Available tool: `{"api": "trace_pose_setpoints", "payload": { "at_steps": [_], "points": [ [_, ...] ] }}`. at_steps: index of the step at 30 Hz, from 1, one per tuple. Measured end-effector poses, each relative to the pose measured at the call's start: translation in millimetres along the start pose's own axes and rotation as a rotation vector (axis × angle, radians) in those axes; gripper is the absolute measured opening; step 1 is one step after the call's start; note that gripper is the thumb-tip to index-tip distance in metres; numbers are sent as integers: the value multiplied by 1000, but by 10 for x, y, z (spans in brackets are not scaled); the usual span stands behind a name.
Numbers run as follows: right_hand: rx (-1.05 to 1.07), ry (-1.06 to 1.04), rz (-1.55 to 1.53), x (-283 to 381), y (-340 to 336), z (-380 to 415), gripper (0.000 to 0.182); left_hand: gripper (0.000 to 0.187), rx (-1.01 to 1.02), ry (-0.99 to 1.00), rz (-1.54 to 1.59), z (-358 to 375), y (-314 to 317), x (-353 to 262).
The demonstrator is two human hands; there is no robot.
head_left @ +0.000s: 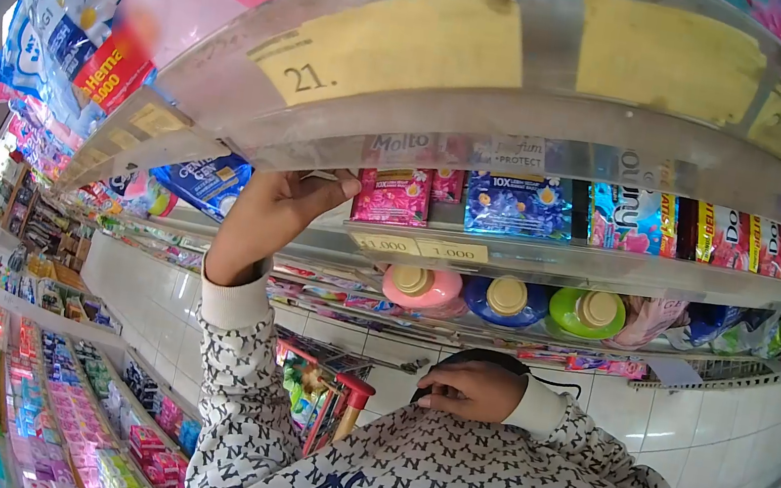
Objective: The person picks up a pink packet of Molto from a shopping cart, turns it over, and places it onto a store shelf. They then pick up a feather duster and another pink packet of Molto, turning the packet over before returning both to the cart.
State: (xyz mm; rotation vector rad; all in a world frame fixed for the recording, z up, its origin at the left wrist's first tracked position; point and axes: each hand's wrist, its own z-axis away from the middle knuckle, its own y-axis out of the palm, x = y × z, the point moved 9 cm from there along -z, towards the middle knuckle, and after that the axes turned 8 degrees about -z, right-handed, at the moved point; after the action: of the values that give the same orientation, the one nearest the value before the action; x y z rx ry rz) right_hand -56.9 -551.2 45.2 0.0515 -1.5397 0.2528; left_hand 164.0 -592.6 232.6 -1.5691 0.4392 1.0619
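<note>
My left hand (280,214) reaches up to the shelf, thumb and bent fingers closed at the left edge of a pink Molto sachet (393,195). Part of the fingers is hidden behind the shelf's clear front strip. To the right stand blue sachets (519,207), then light-blue sachets (629,218) and red ones (726,236). Before my chest, my right hand (472,392) has its fingers curled over a black thing (484,359) with a thin cord, whose kind I cannot make out.
Overhead, a shelf edge (529,114) carries yellow price labels. Bottles with beige caps, pink (421,290), blue (505,305) and green (587,315), stand one shelf lower. A trolley with a red handle (355,389) is beside me. Another stocked shelf (68,408) runs along the lower left.
</note>
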Motion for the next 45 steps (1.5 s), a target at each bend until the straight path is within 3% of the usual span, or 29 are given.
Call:
{"api": "trace_pose_setpoints", "payload": {
  "at_steps": [2,5,9,15,18,21,24,30,39,45],
  "points": [
    [40,-25,41,10,64,-52,39,27,35,40,92,-2,18,27],
    [64,-58,46,28,112,-55,39,40,39,41,-76,43,-40,121],
    [53,-52,-21,7,116,-78,39,66,193,203,-202,86,30,71],
    [65,-22,-45,-28,134,-107,41,68,146,38,-412,39,-67,316],
    [73,-32,-19,-26,155,-116,41,57,118,140,-438,5,-73,235],
    [65,-18,-19,-25,142,-118,41,60,65,279,-428,-25,6,25],
    [63,-25,-44,-26,148,-124,41,72,166,-6,-511,-89,75,89],
    [75,-46,-76,-23,175,-128,41,69,118,230,-483,-188,189,-234],
    [114,2,-51,-38,164,-102,40,59,67,410,-535,-222,294,-485],
    [51,-69,-87,57,104,-95,39,58,134,289,-406,-249,333,-400]
  ]
}}
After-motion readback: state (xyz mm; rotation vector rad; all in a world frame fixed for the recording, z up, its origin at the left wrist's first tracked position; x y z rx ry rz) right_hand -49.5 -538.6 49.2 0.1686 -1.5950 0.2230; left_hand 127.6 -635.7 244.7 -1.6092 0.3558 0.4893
